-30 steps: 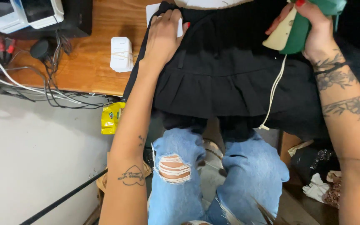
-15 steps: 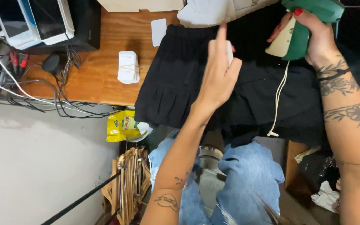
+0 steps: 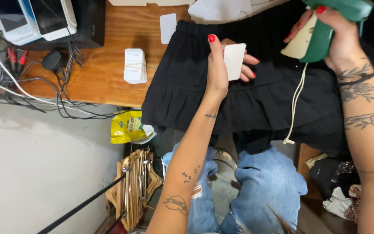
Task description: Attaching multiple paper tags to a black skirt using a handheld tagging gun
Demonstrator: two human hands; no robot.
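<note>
Nearest the camera, wooden hangers [image 3: 135,186] stand bundled on the floor beside a crumpled yellow snack packet [image 3: 128,127] just under the bench [image 3: 96,78] edge. On the bench a black pleated skirt [image 3: 239,95] lies spread, its hem hanging over the near edge. Above it the left hand [image 3: 221,65] pinches a blank white card tag [image 3: 233,61], while the right hand [image 3: 334,34] grips a green tagging gun [image 3: 321,30] with a cream cord dangling. Left of the skirt sits a banded stack of white tags [image 3: 135,66] on open wood; farther back lies a single white tag [image 3: 168,27]
</note>
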